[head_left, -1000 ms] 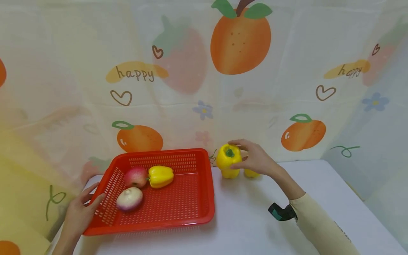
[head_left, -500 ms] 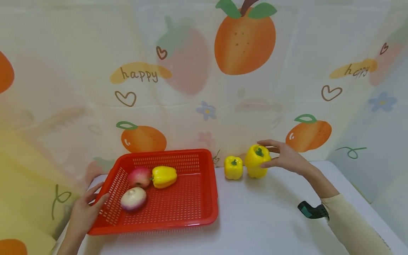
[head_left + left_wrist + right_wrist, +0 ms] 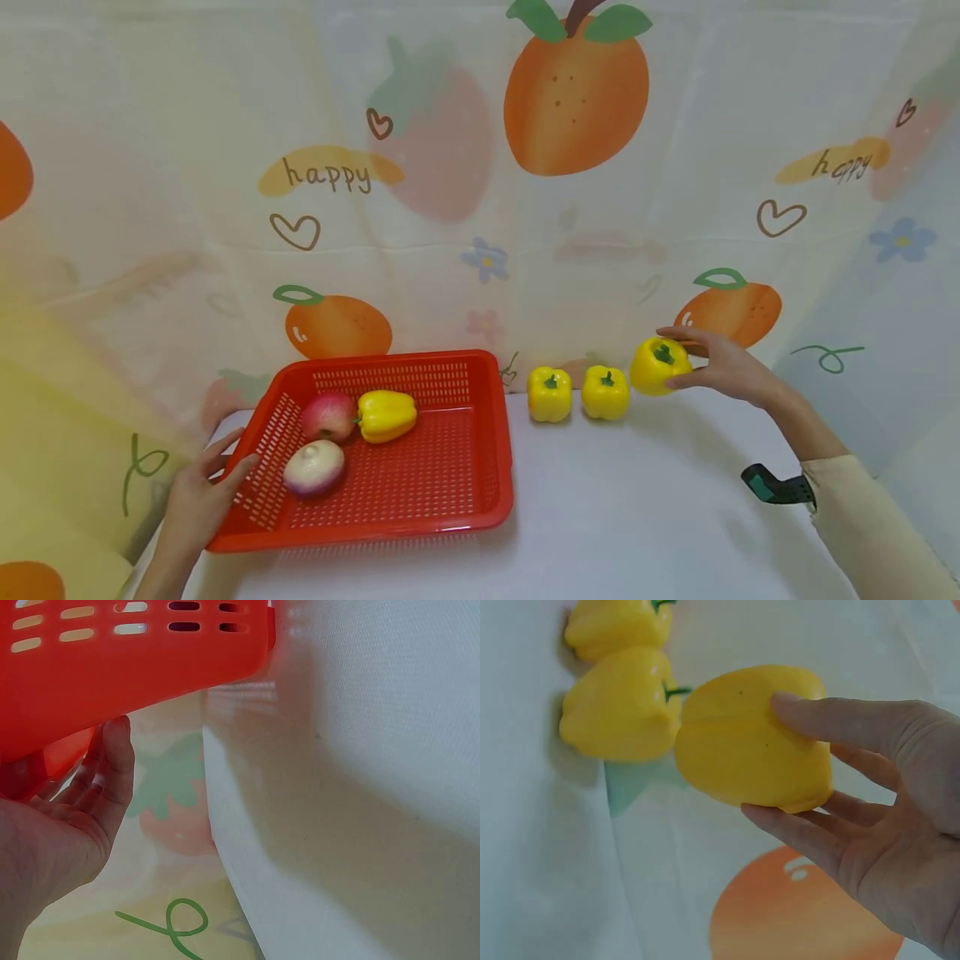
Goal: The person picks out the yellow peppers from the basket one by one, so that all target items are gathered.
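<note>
I see soft light in the head view; both wrist views are dimmer, and in the left a broad shadow crosses the table (image 3: 375,697).

The brown lettering "happy" (image 3: 327,176) stands twice on the fruit-printed cloth (image 3: 435,283), each over an orange smear (image 3: 387,170).

Your head cam looks forward and down from farther back, over the red basket (image 3: 420,467) and table (image 3: 637,500). Left wrist cam's up close on the basket's outside, right wrist cam's on the rightmost yellow pepper (image 3: 739,750); your head view shares both.
</note>
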### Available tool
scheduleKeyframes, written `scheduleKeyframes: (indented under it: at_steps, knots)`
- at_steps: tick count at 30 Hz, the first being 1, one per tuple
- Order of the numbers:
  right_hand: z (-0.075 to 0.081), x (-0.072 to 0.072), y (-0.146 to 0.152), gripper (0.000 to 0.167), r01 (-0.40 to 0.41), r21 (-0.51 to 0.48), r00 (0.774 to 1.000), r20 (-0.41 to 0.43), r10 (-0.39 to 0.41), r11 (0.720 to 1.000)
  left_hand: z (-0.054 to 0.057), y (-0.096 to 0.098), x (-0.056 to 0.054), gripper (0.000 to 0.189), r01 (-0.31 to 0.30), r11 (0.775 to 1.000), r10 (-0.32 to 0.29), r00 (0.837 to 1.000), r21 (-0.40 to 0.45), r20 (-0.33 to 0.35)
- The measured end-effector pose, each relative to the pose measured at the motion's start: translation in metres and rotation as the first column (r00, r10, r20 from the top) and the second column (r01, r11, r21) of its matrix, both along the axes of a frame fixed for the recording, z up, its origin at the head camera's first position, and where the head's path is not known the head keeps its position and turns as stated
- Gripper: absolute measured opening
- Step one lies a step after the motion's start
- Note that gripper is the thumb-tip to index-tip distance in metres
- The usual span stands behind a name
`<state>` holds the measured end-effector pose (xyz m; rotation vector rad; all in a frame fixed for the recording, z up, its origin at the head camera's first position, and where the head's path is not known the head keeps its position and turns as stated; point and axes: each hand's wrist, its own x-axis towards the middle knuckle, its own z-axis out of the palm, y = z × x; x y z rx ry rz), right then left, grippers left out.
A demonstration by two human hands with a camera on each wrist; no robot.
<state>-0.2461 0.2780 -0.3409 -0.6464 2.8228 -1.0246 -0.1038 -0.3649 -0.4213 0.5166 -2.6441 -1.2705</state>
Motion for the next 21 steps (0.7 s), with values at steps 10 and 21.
scheduleKeyframes:
  at_steps: [10, 21]
  knots:
    - [-0.039, -0.027, 0.007, 0.069, -0.022, 0.105, 0.998, 0.066, 0.015, 0.994, 0.002, 0.003, -0.001, 0.059, 0.007, 1.000, -0.007, 1.000, 0.004, -0.015]
    - [-0.059, -0.036, 0.005, 0.074, -0.030, 0.137, 0.981, 0.195, 0.003, 0.990, 0.000, -0.001, 0.000, 0.061, 0.006, 1.000, -0.006, 1.000, -0.010, -0.020]
